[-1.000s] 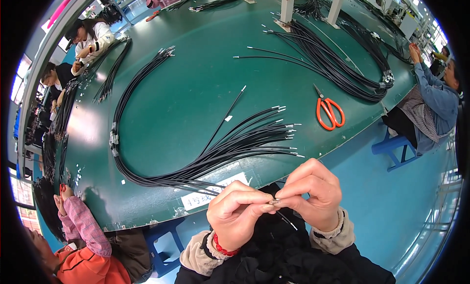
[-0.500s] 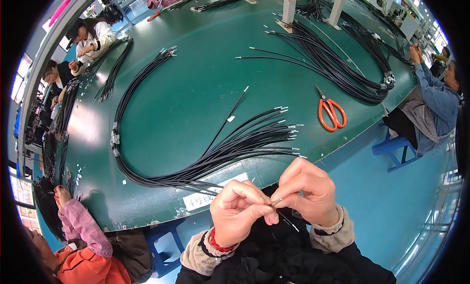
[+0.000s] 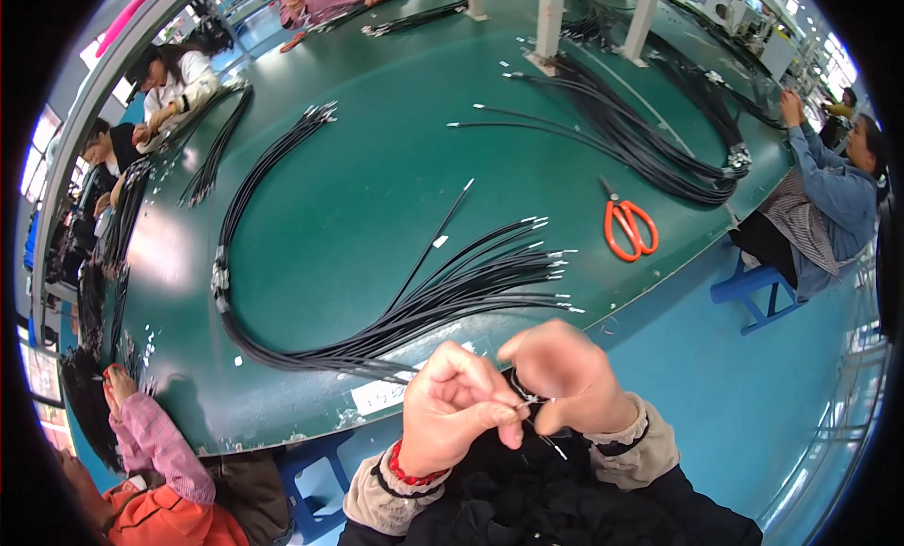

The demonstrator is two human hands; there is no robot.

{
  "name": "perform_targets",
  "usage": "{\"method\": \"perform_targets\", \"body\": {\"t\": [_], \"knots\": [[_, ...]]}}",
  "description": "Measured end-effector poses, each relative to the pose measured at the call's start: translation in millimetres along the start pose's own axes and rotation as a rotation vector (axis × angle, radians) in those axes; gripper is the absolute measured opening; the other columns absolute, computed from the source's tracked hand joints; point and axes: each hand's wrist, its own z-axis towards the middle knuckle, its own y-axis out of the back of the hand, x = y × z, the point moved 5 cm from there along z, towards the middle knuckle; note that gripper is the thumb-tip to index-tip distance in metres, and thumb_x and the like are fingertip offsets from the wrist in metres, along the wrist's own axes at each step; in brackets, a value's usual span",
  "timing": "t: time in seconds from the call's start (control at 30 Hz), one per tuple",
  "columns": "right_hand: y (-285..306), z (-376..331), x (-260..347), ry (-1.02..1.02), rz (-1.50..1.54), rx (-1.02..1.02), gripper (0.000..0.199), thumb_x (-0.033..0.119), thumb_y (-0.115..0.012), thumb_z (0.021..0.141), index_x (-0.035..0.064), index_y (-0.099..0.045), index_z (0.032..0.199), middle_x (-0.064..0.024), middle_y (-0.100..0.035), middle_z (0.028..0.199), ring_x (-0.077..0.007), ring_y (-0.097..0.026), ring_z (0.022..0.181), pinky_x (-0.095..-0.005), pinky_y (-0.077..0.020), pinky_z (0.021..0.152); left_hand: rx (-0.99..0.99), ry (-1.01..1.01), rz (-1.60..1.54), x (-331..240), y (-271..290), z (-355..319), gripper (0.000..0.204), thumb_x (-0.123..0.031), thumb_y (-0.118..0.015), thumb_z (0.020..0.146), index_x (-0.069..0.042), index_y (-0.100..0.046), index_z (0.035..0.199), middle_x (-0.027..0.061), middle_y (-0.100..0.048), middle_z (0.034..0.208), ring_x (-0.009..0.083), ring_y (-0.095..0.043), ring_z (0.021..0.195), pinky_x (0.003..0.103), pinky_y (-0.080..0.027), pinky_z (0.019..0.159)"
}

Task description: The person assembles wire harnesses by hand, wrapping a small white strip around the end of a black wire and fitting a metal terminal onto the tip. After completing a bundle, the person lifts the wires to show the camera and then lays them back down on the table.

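My left hand [image 3: 460, 400], closed with thumb and forefinger pinched, grips a thin black cable [image 3: 548, 441] with a whitish tip. Close against it, my right hand [image 3: 570, 377] is smeared by motion. Its thumb and forefinger stand apart around the cable's upper part, where a small light piece shows by the left fingertips. How the pieces join there is too small to make out. Beyond both hands, a curved bundle of black cables [image 3: 377, 334] with pale tips lies on the green table [image 3: 377, 179].
Orange-handled scissors [image 3: 629, 228] lie at the right. Another cable bundle [image 3: 650, 136] lies beyond them, near white posts [image 3: 549, 24]. A single cable [image 3: 438, 240] angles off the near bundle. Co-workers sit around the table, one [image 3: 169, 442] at near left, another [image 3: 838, 198] at right.
My right hand's pinch has opened, its fingers spreading around the cable. My left hand keeps its grip. The table and its bundles have shifted slightly in view.
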Motion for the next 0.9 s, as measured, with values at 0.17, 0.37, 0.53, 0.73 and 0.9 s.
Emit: {"method": "perform_targets", "body": {"t": [0.17,0.37,0.53,0.73,0.9], "knots": [[26.2,-18.5,85.4,0.312,-0.386,0.204,0.013,0.007,-0.073,0.073,0.0021,-0.063,0.079,-0.0016,-0.047,0.072,-0.0105,-0.046,0.063,-0.0233,-0.0347,0.053,0.070,0.104,0.124,10.7,-68.0,16.0,0.024,0.009,-0.062,0.078,0.002,-0.043,0.091,0.0173,-0.059,0.082,0.0226,-0.063,0.071,0.029,-0.053,0.064],[39.7,-44.7,118.0,0.303,-0.367,0.125,0.015,0.004,-0.076,0.069,0.0030,-0.065,0.079,-0.0017,-0.048,0.071,-0.0114,-0.045,0.061,-0.0245,-0.0336,0.050,0.098,0.033,0.426,6.4,-103.6,22.0,0.025,0.007,-0.062,0.079,0.004,-0.049,0.099,0.0142,-0.060,0.092,0.0190,-0.062,0.084,0.028,-0.051,0.074],[35.6,-52.5,116.4,0.364,-0.441,0.058,0.009,0.006,-0.072,0.074,0.0034,-0.064,0.079,-0.0024,-0.046,0.071,-0.0087,-0.044,0.060,-0.0223,-0.0341,0.048,0.070,0.092,0.567,7.8,-101.8,12.0,0.027,0.005,-0.063,0.079,0.004,-0.053,0.104,0.0121,-0.061,0.099,0.0166,-0.061,0.089,0.028,-0.050,0.079],[66.7,-79.4,116.0,0.400,-0.590,0.051,0.012,0.007,-0.073,0.071,0.0043,-0.063,0.077,-0.0033,-0.044,0.068,-0.0121,-0.044,0.056,-0.0251,-0.0349,0.046,0.051,0.223,0.555,37.7,-119.3,16.9,0.025,0.004,-0.063,0.079,0.003,-0.056,0.103,0.0111,-0.062,0.098,0.0152,-0.061,0.090,0.026,-0.050,0.078],[87.4,-112.1,93.2,0.382,-0.576,0.256,0.017,0.011,-0.075,0.069,0.0061,-0.065,0.081,-0.0020,-0.045,0.063,-0.0145,-0.045,0.052,-0.0274,-0.0349,0.045,-0.056,0.168,0.930,54.4,-133.5,40.6,0.023,0.001,-0.065,0.076,0.003,-0.056,0.098,0.0107,-0.063,0.094,0.0160,-0.060,0.085,0.027,-0.049,0.074]]}}
